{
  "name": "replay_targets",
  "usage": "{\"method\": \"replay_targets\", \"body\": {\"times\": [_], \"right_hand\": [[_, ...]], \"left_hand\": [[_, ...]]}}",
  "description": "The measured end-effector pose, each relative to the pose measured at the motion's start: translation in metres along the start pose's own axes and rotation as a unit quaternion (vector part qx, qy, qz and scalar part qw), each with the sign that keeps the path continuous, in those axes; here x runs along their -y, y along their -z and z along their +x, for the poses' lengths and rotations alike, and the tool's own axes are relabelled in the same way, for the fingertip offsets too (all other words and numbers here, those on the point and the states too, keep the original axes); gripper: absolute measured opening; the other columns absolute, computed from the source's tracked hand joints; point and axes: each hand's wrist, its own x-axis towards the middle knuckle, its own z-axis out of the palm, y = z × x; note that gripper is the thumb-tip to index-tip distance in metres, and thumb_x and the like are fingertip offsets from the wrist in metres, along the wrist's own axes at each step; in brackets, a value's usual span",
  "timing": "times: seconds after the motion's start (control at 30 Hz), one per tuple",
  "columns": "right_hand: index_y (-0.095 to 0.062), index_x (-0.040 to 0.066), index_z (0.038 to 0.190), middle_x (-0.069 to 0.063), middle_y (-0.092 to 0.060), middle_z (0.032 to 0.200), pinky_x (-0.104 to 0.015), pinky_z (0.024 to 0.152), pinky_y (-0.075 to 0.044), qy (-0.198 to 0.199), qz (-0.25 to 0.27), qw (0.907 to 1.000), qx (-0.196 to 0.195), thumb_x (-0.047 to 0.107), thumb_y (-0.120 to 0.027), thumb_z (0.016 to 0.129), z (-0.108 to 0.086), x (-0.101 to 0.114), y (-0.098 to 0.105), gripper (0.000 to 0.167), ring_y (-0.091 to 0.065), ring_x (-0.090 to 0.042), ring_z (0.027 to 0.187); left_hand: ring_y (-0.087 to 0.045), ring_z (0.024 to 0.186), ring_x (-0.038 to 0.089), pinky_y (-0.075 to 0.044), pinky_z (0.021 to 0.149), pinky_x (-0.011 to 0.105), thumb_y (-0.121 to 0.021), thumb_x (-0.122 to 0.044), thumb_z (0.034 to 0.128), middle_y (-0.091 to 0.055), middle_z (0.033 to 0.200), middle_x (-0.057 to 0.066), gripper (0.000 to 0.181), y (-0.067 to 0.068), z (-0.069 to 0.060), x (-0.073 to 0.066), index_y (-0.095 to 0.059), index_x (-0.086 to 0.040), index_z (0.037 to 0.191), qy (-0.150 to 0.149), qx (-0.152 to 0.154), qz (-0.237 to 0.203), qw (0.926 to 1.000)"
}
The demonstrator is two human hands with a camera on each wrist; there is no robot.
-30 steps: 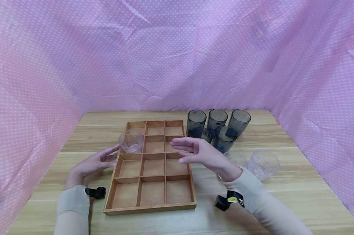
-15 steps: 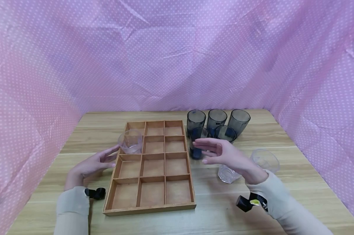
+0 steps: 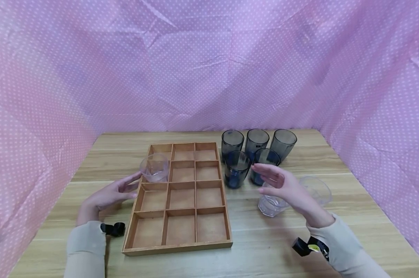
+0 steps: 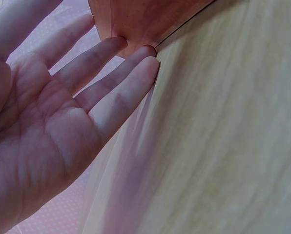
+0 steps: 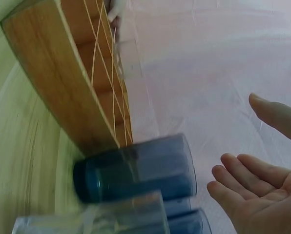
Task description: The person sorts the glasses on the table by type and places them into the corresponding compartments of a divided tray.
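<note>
A wooden compartment tray [image 3: 178, 249] lies on the table, and a clear glass [image 3: 156, 170] stands in a compartment on its left side. My left hand [image 3: 110, 194] touches the tray's left wall with its fingertips; in the left wrist view straight fingers [image 4: 121, 92] rest against the wood [image 4: 131, 24]. My right hand [image 3: 286, 189], fingers spread and thumb apart, hovers above a second clear glass [image 3: 272, 205], partly covering it. Its palm holds nothing in the right wrist view, where a dark glass [image 5: 135, 168] and a clear glass [image 5: 92, 219] lie below it.
Several smoky dark glasses stand right of the tray, among them a front one [image 3: 236, 170] and a back right one [image 3: 283, 143]. Another clear glass [image 3: 317, 189] stands behind my right wrist. Pink dotted cloth [image 3: 209, 77] encloses the wooden table [image 3: 258, 258] behind and at both sides.
My right hand has moved right from above the tray, past the dark glasses, to above the nearer clear glass. My left hand and the glass in the tray have stayed put.
</note>
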Motion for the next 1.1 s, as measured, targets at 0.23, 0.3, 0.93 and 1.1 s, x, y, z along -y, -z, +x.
{"method": "replay_targets", "body": {"times": [0.23, 0.3, 0.93, 1.1], "right_hand": [[-0.039, -0.014, 0.139, 0.023, -0.056, 0.13, -0.008, 0.103, -0.037, 0.02, -0.019, 0.9987, -0.042, -0.002, -0.07, 0.084, -0.015, -0.01, 0.012, 0.064, -0.049, 0.01, 0.124], [-0.037, -0.014, 0.139, 0.021, -0.054, 0.133, -0.007, 0.104, -0.035, 0.026, -0.031, 0.998, -0.05, -0.003, -0.07, 0.083, -0.019, -0.012, 0.014, 0.066, -0.047, 0.011, 0.125], [-0.037, -0.007, 0.144, -0.027, -0.043, 0.146, 0.001, 0.1, -0.029, -0.036, -0.154, 0.9785, -0.132, 0.006, -0.077, 0.079, -0.046, -0.023, 0.016, 0.077, -0.041, -0.018, 0.14], [-0.037, -0.007, 0.144, -0.026, -0.043, 0.146, 0.002, 0.099, -0.029, -0.054, -0.168, 0.9733, -0.147, 0.009, -0.079, 0.078, -0.048, -0.023, 0.014, 0.08, -0.039, -0.034, 0.138]], "left_hand": [[-0.009, 0.141, 0.042, -0.039, 0.097, 0.008, -0.058, -0.012, 0.0958, 0.005, 0.159, 0.028, 0.081, 0.0, 0.001, -0.001, -0.002, 0.003, 0.154, 0.002, 0.002, 0.001, 1.0], [-0.01, 0.142, 0.04, -0.039, 0.097, 0.008, -0.058, -0.012, 0.0957, 0.005, 0.159, 0.028, 0.082, 0.001, 0.001, -0.001, -0.003, 0.002, 0.154, 0.001, 0.001, 0.003, 1.0], [-0.033, 0.125, -0.018, -0.036, 0.097, 0.007, -0.058, -0.012, 0.0956, 0.004, 0.159, 0.028, 0.08, 0.001, 0.0, 0.001, -0.005, 0.0, 0.154, -0.005, -0.006, 0.015, 0.9999], [-0.02, 0.142, 0.027, -0.035, 0.098, 0.007, -0.057, -0.014, 0.0964, 0.003, 0.16, 0.026, 0.079, 0.001, -0.001, 0.001, -0.005, -0.002, 0.155, 0.003, -0.009, 0.032, 0.9995]]}}
